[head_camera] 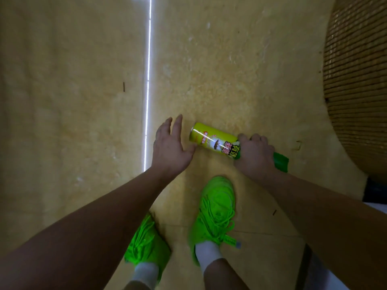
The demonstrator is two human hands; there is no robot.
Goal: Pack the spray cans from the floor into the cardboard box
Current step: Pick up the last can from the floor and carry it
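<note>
A yellow-green spray can with a dark green cap lies almost flat over the yellowish floor, its bottom end pointing left. My right hand is wrapped around its upper part near the cap, hiding that section. My left hand hovers just left of the can's bottom end, fingers spread, thumb close to the can; I cannot tell if it touches. The cardboard box is not in view.
My two bright green shoes stand right below the can. A round woven wicker object fills the right edge. A bright reflected line runs down the glossy floor to the left of my hands.
</note>
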